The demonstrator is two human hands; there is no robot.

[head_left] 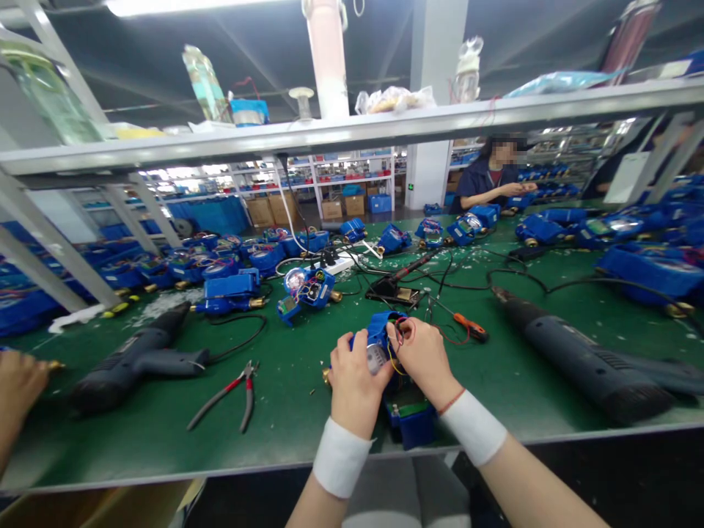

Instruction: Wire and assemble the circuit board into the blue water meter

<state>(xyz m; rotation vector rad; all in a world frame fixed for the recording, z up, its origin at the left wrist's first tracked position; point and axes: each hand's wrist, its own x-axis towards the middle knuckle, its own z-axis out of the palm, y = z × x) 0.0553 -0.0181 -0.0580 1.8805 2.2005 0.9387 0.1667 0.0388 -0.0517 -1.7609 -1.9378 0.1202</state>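
Note:
A blue water meter (411,424) with a round dial and a small green circuit board lies opened on the green bench, close to its front edge. My left hand (356,374) is wrapped round the body of the meter beside the dial. The fingers of my right hand (424,358) pinch thin wires (397,339) over the meter's upper blue part. A yellow wire loops down between my hands. Exactly which wires the fingertips hold is partly hidden. White bands circle both wrists.
Cutting pliers (246,378) and a heat gun (129,363) lie left; another heat gun (583,352) lies right. Behind are an orange screwdriver (468,326), a soldering iron (410,268), a power strip (338,265) and several water meters. Another person's hand (19,385) shows at far left.

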